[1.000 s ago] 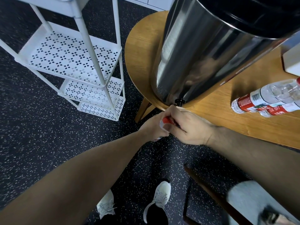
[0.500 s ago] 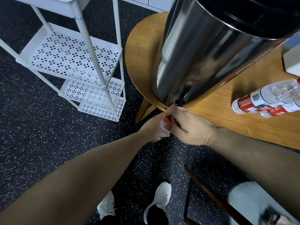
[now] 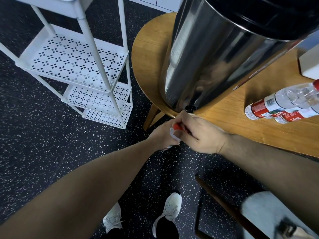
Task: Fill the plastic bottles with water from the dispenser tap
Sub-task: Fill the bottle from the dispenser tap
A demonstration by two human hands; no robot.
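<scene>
Bottle [image 3: 172,135] held below table's [image 3: 233,125] front edge, under dispenser tap [image 3: 190,108]; left hand [image 3: 162,133] wrapped round its body, right hand [image 3: 198,135] curled over red cap [image 3: 177,126] at neck. Nothing shifted over past second: both grips unchanged, so likely cap work, no water seen. Two bottles [image 3: 279,107] lie near table's right edge, red-and-white labels, print unreadable

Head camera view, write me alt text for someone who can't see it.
Seen from above, a left hand holds a plastic bottle at the table's edge, under the black tap of a steel dispenser, while the right hand grips its red cap. Two more bottles lie on the wooden table.
</scene>
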